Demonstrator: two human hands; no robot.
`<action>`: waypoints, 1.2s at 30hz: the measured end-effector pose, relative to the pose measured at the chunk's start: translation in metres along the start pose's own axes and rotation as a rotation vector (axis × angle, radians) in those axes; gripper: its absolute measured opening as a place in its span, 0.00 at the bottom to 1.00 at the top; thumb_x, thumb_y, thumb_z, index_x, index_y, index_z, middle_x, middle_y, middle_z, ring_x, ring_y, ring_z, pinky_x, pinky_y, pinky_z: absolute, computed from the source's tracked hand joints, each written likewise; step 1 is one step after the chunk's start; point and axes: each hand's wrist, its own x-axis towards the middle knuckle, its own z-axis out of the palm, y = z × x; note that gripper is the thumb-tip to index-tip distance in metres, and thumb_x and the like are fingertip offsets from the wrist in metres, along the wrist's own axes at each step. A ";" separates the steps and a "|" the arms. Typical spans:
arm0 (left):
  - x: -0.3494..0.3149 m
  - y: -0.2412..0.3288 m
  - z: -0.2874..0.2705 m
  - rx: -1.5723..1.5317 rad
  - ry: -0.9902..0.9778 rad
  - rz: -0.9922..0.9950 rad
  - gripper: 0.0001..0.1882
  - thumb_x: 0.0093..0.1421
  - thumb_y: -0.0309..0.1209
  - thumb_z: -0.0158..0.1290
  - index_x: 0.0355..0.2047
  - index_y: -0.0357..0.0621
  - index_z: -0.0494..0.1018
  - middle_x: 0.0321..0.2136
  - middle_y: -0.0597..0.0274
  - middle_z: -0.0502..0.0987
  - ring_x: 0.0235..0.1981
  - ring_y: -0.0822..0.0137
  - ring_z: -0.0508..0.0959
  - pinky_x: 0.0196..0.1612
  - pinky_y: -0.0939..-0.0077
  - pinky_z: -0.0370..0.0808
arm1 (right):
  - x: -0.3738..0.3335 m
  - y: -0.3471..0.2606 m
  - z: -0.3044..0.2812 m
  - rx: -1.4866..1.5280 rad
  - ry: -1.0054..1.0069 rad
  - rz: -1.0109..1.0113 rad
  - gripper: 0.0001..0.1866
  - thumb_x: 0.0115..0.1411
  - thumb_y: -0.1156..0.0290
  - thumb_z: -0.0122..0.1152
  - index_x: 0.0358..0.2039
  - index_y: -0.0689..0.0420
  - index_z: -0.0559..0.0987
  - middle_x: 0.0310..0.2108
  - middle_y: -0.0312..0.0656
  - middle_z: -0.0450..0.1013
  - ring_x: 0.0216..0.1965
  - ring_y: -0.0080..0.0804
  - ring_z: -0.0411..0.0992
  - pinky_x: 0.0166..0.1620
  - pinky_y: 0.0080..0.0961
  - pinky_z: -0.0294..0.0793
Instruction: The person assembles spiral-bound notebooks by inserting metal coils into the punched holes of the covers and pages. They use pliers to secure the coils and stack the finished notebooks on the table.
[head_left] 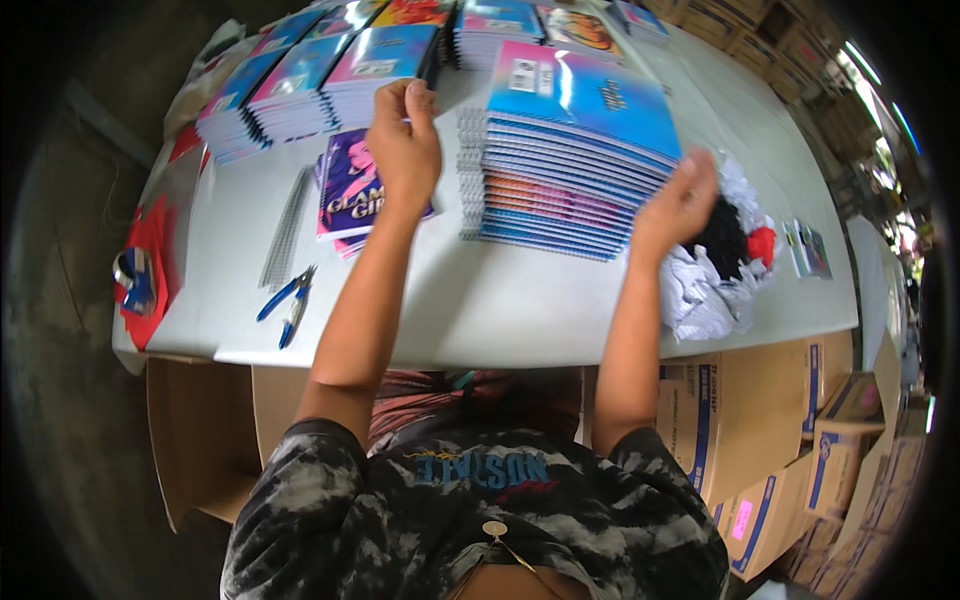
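A tall stack of spiral notebooks with a blue and pink top cover stands in front of me, its wire bindings facing left. My left hand is raised to the left of it, apart from the bindings, fingers curled in and nothing visible in them. Against the stack's right edge is my right hand, slightly blurred, its fingers loosely extended. Below my left hand lie a few purple notebooks, partly hidden by my forearm. Loose wire binding strips and blue-handled pliers lie farther left.
More notebook stacks line the table's far side. Crumpled white paper with black and red material sits at right. A tape roll rests on red material at the left edge. Cardboard boxes stand below the table.
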 end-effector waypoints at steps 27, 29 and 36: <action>-0.080 0.006 -0.175 -0.208 -0.364 -0.571 0.28 0.48 0.15 0.48 0.51 0.40 0.58 0.38 0.65 0.66 0.41 0.74 0.67 0.45 0.79 0.64 | -0.119 -0.063 -0.007 0.810 -1.184 0.646 0.08 0.54 0.75 0.58 0.34 0.63 0.75 0.33 0.38 0.74 0.32 0.17 0.68 0.38 0.15 0.67; -0.103 -0.023 -0.160 -0.289 -0.315 -0.678 0.32 0.46 0.13 0.47 0.53 0.41 0.53 0.37 0.62 0.67 0.41 0.72 0.68 0.45 0.76 0.67 | -0.135 -0.038 -0.007 0.759 -1.158 0.499 0.08 0.54 0.75 0.60 0.35 0.62 0.75 0.33 0.38 0.74 0.33 0.18 0.69 0.38 0.15 0.67; -0.046 -0.059 -0.182 0.630 -0.613 -0.072 0.22 0.44 0.14 0.50 0.43 0.38 0.69 0.41 0.50 0.72 0.42 0.53 0.72 0.49 0.65 0.66 | -0.137 -0.038 -0.007 0.800 -1.063 0.607 0.06 0.54 0.77 0.61 0.34 0.61 0.78 0.29 0.34 0.75 0.31 0.18 0.70 0.36 0.16 0.69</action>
